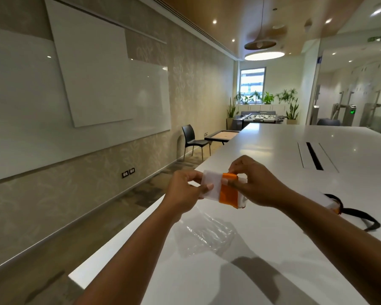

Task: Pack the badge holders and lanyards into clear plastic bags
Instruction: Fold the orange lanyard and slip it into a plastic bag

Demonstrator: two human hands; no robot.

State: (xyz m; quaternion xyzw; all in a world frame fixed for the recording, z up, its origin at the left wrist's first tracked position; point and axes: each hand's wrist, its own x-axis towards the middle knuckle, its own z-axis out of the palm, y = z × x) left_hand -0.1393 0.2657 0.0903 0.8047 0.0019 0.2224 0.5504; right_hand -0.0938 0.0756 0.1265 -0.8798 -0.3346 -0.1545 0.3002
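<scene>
Badge holder (222,191) pinched between left fingers (204,188), right fingers (240,167).

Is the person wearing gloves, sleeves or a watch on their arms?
No gloves: the left hand and right hand are bare. The left forearm and right forearm are bare too, with no sleeve, watch or bracelet showing up to the picture's edge.

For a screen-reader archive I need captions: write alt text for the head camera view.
A left hand and a right hand pinch a white-and-orange badge holder above a white table. A wrinkled clear plastic bag lies on the table beneath them; a black lanyard lies to the right.
</scene>
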